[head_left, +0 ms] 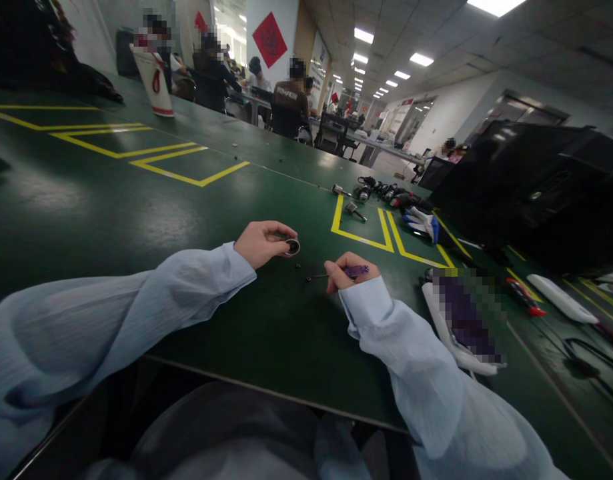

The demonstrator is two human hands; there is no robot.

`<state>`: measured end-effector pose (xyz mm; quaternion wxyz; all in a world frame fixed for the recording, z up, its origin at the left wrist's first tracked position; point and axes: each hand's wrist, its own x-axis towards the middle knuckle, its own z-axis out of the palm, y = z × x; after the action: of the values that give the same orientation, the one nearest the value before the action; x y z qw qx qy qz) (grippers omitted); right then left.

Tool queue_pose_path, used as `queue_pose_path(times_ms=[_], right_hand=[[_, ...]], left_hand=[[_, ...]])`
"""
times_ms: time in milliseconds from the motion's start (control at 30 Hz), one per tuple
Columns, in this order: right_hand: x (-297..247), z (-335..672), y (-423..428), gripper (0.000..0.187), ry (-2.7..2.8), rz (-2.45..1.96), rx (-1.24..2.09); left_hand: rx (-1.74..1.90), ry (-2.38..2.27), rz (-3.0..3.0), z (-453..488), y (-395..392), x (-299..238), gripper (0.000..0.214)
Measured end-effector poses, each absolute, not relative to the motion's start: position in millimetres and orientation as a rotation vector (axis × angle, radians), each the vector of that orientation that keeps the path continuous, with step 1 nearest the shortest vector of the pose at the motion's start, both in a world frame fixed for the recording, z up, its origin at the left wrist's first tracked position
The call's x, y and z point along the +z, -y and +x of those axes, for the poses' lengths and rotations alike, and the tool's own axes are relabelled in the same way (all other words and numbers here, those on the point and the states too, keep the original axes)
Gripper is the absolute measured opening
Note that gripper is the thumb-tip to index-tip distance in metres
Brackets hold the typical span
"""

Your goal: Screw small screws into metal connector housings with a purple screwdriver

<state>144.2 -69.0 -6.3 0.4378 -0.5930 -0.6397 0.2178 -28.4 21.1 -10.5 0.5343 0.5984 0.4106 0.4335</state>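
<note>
My left hand [261, 241] rests on the green table [136, 200], its fingers pinched round a small black and silver ring-shaped part [292, 247]. My right hand [347, 270] is closed round a purple-handled screwdriver [357, 271]. The screwdriver's thin shaft points left, its tip [310, 278] lying on the table just below the ring part. A tiny dark piece [298, 267] lies between the two hands. Both forearms wear light blue sleeves.
Small metal parts [355, 211], a tool and gloves [421, 221] lie by the yellow floor-style markings at the far right. A phone-like device [463, 323], red-handled tool [523, 297], white bar [561, 299] and large black case [536, 187] stand right. Several people sit at the back.
</note>
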Motion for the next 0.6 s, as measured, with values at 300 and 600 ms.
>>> queue_pose_path(times_ms=[300,600], right_hand=[[-10.9,141.4,66.3,0.031,1.57,-1.508,0.543],[-6.0,147.7,68.0,0.033,1.592,-1.56,0.591]], left_hand=[[1.034,-0.986,1.426,-27.9,-20.7,-10.5,0.024],[1.029,-0.941,1.405,-30.1,-24.4,-14.8,0.026]])
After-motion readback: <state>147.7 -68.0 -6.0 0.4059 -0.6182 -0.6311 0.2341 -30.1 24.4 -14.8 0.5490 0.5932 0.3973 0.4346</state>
